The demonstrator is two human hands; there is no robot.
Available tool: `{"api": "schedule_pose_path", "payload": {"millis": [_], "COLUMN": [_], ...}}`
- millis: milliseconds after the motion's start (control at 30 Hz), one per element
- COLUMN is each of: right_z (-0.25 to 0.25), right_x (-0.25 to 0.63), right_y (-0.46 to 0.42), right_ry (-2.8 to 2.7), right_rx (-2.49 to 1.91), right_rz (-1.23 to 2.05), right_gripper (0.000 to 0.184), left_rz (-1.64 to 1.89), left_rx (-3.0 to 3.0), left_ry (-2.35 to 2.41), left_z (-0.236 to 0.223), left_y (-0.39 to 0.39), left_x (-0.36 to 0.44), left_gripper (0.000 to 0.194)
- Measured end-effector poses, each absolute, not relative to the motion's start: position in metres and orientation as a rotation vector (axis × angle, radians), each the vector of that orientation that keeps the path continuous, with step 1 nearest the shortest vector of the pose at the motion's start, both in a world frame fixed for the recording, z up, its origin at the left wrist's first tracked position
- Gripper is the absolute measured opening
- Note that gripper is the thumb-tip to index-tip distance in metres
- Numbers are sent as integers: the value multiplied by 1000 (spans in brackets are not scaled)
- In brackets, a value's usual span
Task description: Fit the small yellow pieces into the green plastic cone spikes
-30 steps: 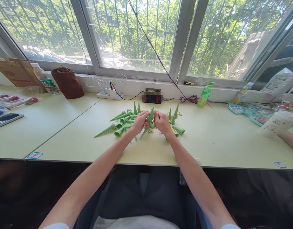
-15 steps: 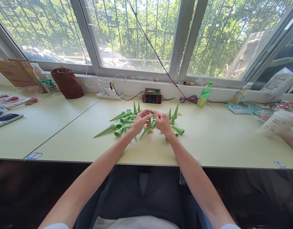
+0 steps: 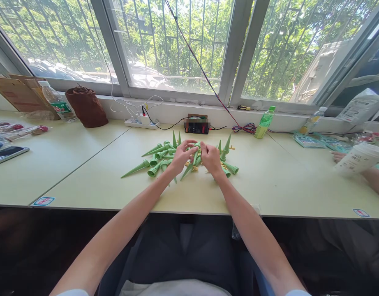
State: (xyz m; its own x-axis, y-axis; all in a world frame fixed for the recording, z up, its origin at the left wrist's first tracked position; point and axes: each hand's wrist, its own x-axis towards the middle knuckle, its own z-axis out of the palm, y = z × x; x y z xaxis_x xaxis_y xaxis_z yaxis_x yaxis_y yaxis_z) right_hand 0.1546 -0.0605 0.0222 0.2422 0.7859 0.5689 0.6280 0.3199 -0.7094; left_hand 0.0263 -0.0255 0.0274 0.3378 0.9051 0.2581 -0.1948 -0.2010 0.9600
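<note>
A green plastic watering spike point(image 3: 196, 157) is held upside down between my hands, its point toward the table and its wide collar at the top. My left hand point(image 3: 181, 157) has its fingers closed around the collar from the left. From the right, my right hand point(image 3: 211, 159) pinches near the same collar; its fingertips are partly hidden. Around both hands lie several more green spikes point(image 3: 137, 168), some standing point up, like the spike point(image 3: 227, 146) on the right. Small yellow valve pieces point(image 3: 195, 168) show among them.
A phone-like device point(image 3: 196, 126) leans behind the pile. A green bottle point(image 3: 265, 122) and coiled cable point(image 3: 244, 128) stand right of it; a power strip point(image 3: 142, 123) and brown bag point(image 3: 86, 107) are to the left. Another person's arm point(image 3: 374, 181) is beside a white cup point(image 3: 362, 160).
The spike between my hands has turned from point up to point down. My left fingers shifted over its collar. The surrounding spikes look unmoved.
</note>
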Motion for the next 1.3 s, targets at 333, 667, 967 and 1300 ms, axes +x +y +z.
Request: {"api": "schedule_pose_path", "payload": {"millis": [333,667,967,1300], "right_z": [23,23,25,25], "right_x": [157,158,158,156], "right_y": [-61,-59,-60,-61], "right_ry": [-1416,-1440,-1392,-1373], "right_rx": [-1373,-1380,-1424,-1375], "right_rz": [180,156,127,158], "right_gripper": [52,52,53,53], "left_rz": [995,1075,1143,1166], "left_rx": [1340,1533,1672,1678], "left_ry": [661,578,553,629], "left_z": [29,23,19,21], "left_y": [-30,-27,-27,-28], "left_x": [29,28,31,32], "left_gripper": [50,48,41,48]}}
